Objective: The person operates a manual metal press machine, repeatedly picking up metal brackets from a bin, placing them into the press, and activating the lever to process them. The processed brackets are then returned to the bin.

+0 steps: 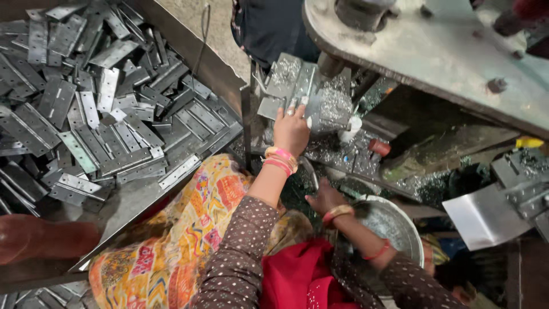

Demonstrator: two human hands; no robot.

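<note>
Head-camera view down onto a metalworking station, with the drill-press fixture (309, 94) taken as the landmark. Up and to the right of the fixture runs the grey, worn machine table (434, 51), whose round column (360, 11) stands at the top edge. Far left of the fixture lies the sheet-metal tray (189, 48), sloping toward the person and filled with a loose heap of flat steel hinge plates (103, 120), each punched with small holes. Below the fixture, across the person's lap, spreads a patterned yellow and orange cloth (171, 240), with a red garment (297, 280) beside it. Lower right of the fixture sits a round steel bowl (394, 220), holding fine metal swarf. Right of the fixture, under the machine table, bright drilling chips (337, 103) cover the fixture and the ledge beneath. The left hand (291, 129), wearing pink and gold bangles, reaches up to the fixture with fingers extended and pressed flat on a hinge plate (286, 103) seated there; it lies open on the plate rather than closed around it. The right hand (325, 197), also bangled, rests low below the fixture, at the bowl's left rim; whether its fingers are closed on anything cannot be told. A small red cap (379, 147) lies right of the fixture.
</note>
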